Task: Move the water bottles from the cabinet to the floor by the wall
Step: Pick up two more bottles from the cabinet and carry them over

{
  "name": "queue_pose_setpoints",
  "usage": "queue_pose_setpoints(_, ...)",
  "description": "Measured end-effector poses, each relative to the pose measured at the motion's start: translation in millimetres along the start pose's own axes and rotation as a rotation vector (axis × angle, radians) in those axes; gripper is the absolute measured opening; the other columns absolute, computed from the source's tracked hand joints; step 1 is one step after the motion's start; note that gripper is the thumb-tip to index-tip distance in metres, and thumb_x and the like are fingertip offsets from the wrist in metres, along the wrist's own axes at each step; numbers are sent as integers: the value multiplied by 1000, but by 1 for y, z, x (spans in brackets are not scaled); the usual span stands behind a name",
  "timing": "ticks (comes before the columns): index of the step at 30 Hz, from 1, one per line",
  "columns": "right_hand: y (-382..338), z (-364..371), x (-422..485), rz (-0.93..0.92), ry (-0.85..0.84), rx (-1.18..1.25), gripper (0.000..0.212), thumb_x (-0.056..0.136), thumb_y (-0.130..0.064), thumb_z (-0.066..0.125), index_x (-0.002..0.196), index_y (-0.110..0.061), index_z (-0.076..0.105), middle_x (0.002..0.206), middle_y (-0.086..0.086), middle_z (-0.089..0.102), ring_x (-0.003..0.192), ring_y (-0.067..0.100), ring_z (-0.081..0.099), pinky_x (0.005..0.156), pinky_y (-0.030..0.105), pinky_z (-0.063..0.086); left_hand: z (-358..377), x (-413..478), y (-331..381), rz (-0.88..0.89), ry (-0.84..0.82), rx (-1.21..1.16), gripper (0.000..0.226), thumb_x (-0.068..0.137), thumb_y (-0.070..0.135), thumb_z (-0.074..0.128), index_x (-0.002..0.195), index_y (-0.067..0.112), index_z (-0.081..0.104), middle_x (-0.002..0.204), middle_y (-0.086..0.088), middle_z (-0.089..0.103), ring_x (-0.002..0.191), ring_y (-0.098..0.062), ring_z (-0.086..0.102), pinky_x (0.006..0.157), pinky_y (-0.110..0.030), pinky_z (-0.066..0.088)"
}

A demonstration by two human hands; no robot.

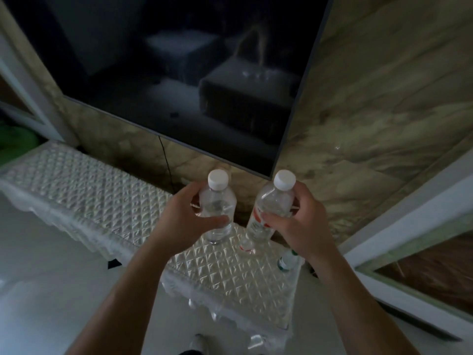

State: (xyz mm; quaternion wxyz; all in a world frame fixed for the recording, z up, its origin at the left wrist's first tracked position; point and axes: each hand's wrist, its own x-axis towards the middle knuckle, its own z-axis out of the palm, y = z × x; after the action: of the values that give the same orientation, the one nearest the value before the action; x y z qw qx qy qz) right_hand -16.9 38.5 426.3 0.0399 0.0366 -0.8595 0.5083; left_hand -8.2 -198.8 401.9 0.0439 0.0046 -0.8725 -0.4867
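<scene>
white floor nearest, with a shoe at the bottom edge. both forearms reach forward over the cabinet, whose top is under a clear quilted cover with a frilled skirt hanging off the near edge.

left hand: fingers curled round the upper body of the left bottle, thumb across its front; bottle near upright. right hand: clamped on the right bottle, thumb on the red label, other fingers round the far side; bottle tilted, cap leaning right. both bases sit at or just over the cover; cannot tell if they are lifted clear. both white caps are on.

small bottle, green label, stands at the cabinet's right end, just beside the right wrist.

beyond: marbled wall and a dark tv, its lower corner hanging close above the two caps.

risks, as judged:
- right wrist could clip the small bottle on the pull-back and send it off the end.
- a lift straight up could knock the caps into the tv corner.
- both grips sit high on smooth plastic; the tilted one looks likeliest to slide or swing.
- both hands are full, so no spare hand for a catch.
- a dragged base may snag the cover.
- bending down to the floor by the wall, a bottle set down crooked may topple.
</scene>
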Motion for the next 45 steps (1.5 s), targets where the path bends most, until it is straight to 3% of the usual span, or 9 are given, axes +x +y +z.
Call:
queue_pose_setpoints(4,-1,-16,-6,-58,-57,-9,55,66,-36,83,114,-39,56,102,-20,65,96,-1,61,84,32,53,5,-18,15,-11,60,6,71,59,45,86,121,37,54,103,20,64,91,-1,62,76,-25,53)
queue_pose_setpoints(10,-4,-23,-16,-113,-188,-13,58,66,-39,82,117,-40,56,105,-19,65,99,1,61,87,38,54,1,-51,24,-56,162,2,69,57,46,86,118,38,54,102,22,63,92,1,63,78,-26,55)
queue_pose_setpoints(17,-31,11,-23,-185,-301,-15,57,66,-38,84,117,-35,57,100,-18,67,92,-3,63,78,25,55,-35,-88,-1,-128,262,-49,80,48,59,84,119,38,55,107,17,64,96,-8,65,81,-37,58)
queue_pose_setpoints(21,-52,48,-31,-182,-358,20,53,66,-34,84,112,-36,58,98,-17,67,90,-1,63,76,26,54,-71,-109,-29,-156,315,-87,84,43,63,84,118,37,56,106,14,66,95,-10,67,80,-39,58)
queue_pose_setpoints(29,-107,150,-57,-173,-450,30,55,64,-32,85,113,-34,59,101,-13,68,92,2,64,79,32,56,-165,-153,-91,-203,337,-209,76,46,49,90,115,37,59,107,11,68,94,-13,68,76,-43,60)
queue_pose_setpoints(36,-161,251,-82,-175,-501,49,52,64,-29,86,108,-37,59,99,-15,68,92,2,64,79,30,55,-257,-183,-146,-204,365,-194,78,47,49,91,116,33,59,106,10,67,94,-12,68,80,-41,59)
queue_pose_setpoints(40,-185,301,-87,-192,-534,60,56,61,-33,86,110,-35,60,103,-12,69,96,7,65,82,40,57,-301,-196,-169,-230,402,-202,81,47,47,92,119,33,58,107,11,67,95,-12,68,82,-39,59)
queue_pose_setpoints(45,-213,351,-83,-204,-596,70,55,63,-28,86,112,-34,60,102,-13,68,96,6,64,83,40,56,-344,-203,-192,-274,445,-177,74,54,33,93,120,32,58,105,13,67,91,-6,68,81,-33,59)
